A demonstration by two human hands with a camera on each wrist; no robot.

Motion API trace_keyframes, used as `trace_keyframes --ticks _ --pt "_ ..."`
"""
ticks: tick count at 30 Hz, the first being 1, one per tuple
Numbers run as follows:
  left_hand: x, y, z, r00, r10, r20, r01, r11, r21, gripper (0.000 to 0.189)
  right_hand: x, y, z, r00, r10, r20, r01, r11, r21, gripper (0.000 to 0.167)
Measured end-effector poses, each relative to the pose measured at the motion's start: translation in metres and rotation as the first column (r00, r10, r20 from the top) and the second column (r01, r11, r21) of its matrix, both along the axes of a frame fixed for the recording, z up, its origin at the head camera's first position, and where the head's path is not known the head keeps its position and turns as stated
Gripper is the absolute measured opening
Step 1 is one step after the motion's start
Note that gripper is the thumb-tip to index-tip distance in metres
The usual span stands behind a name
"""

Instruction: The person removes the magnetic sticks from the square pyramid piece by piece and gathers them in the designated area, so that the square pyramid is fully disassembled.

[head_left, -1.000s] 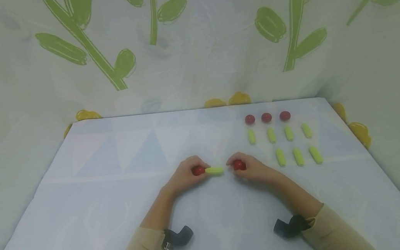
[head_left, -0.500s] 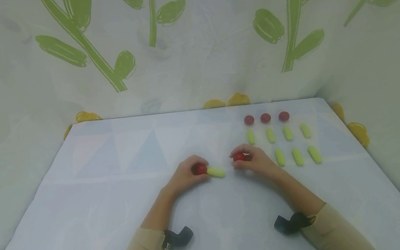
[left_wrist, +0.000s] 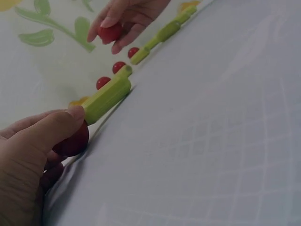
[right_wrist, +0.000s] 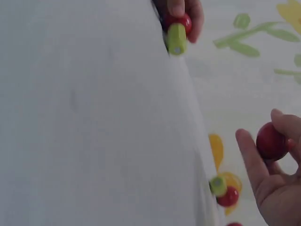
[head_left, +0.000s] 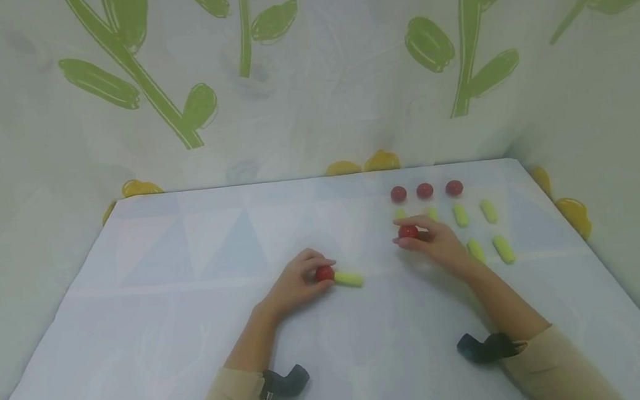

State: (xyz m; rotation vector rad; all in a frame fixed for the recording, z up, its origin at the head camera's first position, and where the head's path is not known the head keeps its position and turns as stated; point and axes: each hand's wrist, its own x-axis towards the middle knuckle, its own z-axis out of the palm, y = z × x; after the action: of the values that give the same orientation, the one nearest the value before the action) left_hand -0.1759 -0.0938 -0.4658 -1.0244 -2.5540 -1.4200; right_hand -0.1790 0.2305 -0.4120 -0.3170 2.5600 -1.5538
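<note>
My left hand (head_left: 298,283) grips a red ball (head_left: 324,274) low over the table's middle. A yellow-green ribbed stick (head_left: 349,278) extends rightward from that ball, its end against it; whether they are fixed together I cannot tell. In the right wrist view, the stick's free end (right_wrist: 177,50) shows a small pale spot. My right hand (head_left: 437,241) pinches a second red ball (head_left: 408,233) between thumb and fingers, apart from the stick and raised above the table. Behind this hand, some of the sticks on the table are partly or wholly hidden.
Three red balls (head_left: 424,191) stand in a row at the back right of the white table (head_left: 168,334). In front of them lie several green sticks (head_left: 489,210) in two rows. A leaf-patterned curtain (head_left: 335,100) hangs behind the table.
My right hand has moved right and away from me with its red ball, farther from the stick. The left hand's ball and stick have shifted slightly right, the stick tilting a little.
</note>
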Motion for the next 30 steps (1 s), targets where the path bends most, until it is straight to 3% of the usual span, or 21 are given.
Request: trace_keyframes --ticks 7,13,18,27,30 --pt "-0.003 -0.001 -0.003 1.0 -0.005 0.016 0.005 0.999 0.04 0.039 -0.01 0.039 0.016 0.989 -0.142 -0.042 0.146 0.984 0.101 0.056" --pt "-0.002 0.0 -0.002 1.0 0.005 0.031 -0.007 0.999 0.041 0.039 -0.017 0.07 0.021 0.958 -0.271 -0.09 0.283 0.944 0.172 0.054" --pt "-0.002 0.0 -0.002 1.0 0.023 -0.007 -0.022 0.999 0.024 0.039 -0.029 0.093 0.022 0.931 -0.349 -0.111 0.364 0.915 0.173 0.056" --pt "-0.002 0.001 -0.003 0.999 0.04 -0.002 -0.04 0.999 0.03 0.042 -0.061 0.127 0.017 0.865 -0.501 0.012 0.494 0.856 0.155 0.07" --pt "-0.002 0.001 -0.003 0.999 0.036 -0.019 -0.035 0.999 0.038 0.038 -0.068 0.134 0.012 0.86 -0.509 0.044 0.496 0.852 0.167 0.069"
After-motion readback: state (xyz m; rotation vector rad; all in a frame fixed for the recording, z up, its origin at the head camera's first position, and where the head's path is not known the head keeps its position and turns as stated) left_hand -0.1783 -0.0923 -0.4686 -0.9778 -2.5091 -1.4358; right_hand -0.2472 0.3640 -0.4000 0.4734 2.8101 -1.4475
